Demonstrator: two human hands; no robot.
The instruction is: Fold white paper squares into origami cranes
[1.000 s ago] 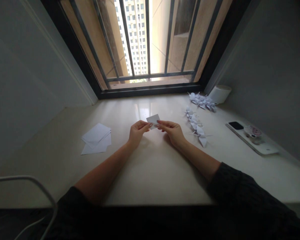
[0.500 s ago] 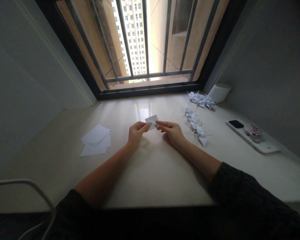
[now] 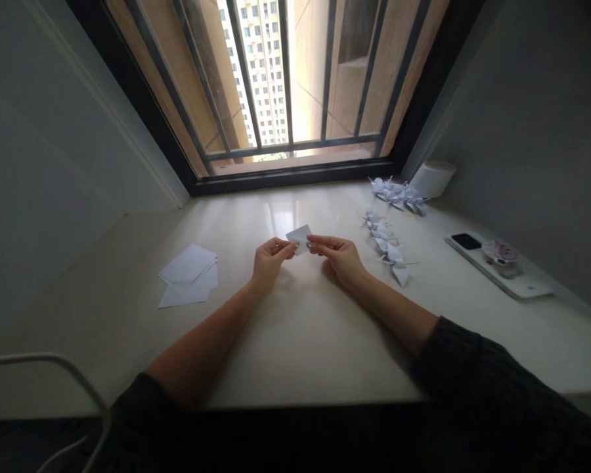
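Pinching the small paper (image 3: 298,234) (clock centre here) from both sides: L hand (image 3: 270,264) at 8 o'clock, R hand (image 3: 345,261) at 4, each grip narrow, thumb vs. fingers w/ an edge of the sheet between; it sits mid-ledge, over or on the window ledge (image 3: 315,341), can't tell which. Main risk, my read: hands pulling unevenly, so the sheet skews or gets an off-line crease; fingertips cover part of it, so an edge is easy to misjudge. Too hard a tug could tear a corner. R wrist is near the crane row (image 3: 389,248) at 3, so an outward swing could knock it; L sleeve is close to the cable (image 3: 73,368) at 8, poss. snag. Loose sheets (image 3: 190,269) betw. 8 & 9 could slide if brushed. Materials: small paper is matte, thin, squarish, no. of layers unclear; sheets flat, crisp-cornered, overlapping. Crane row & crane heap (image 3: 398,194) (betw. 2 & 3) are white folded paper, spiky, sharp-creased, prob. crushable. Ledge pale, smooth, semi-glossy, reflecting window. Phone (image 3: 487,265), just past 3, is a slim rounded slab; white tub (image 3: 433,180), betw. 2 & 3, smooth, roundish, maybe a roll.
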